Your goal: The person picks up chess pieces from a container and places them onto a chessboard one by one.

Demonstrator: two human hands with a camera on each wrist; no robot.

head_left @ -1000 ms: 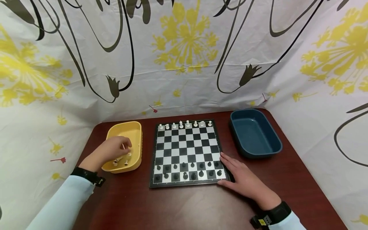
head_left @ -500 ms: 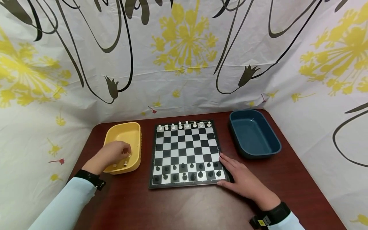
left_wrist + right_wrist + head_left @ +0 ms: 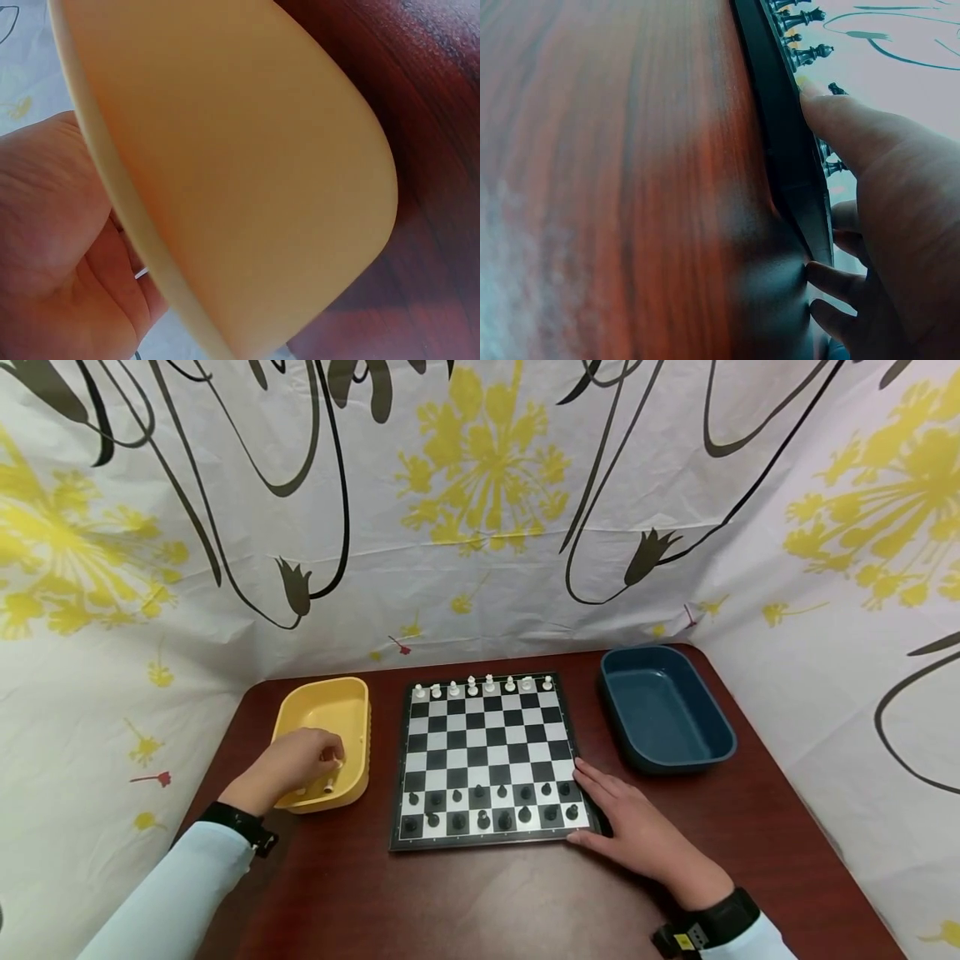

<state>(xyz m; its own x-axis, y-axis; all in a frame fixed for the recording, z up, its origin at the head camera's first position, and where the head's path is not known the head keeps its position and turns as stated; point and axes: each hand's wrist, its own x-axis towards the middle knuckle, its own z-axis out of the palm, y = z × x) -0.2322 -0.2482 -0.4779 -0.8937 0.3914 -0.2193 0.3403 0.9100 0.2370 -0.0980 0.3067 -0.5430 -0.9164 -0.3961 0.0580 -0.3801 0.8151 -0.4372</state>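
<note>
Two hands work on the dark red-brown wooden table [image 3: 480, 902]; the right hand [image 3: 637, 831] lies flat, fingers spread, pressing the near right corner of the black-and-white chessboard [image 3: 487, 760]; the left hand [image 3: 288, 764] reaches into the yellow plastic tub [image 3: 330, 702], fingers curled, pinching a small white chess piece [image 3: 335, 763]; farther right sits the dark blue plastic tub [image 3: 663, 706].

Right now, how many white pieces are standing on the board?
8. All stand in one line on the far back row of the chessboard, from the leftmost to the rightmost. More white pieces lie in the yellow tub, partly hidden by the left hand.
</note>
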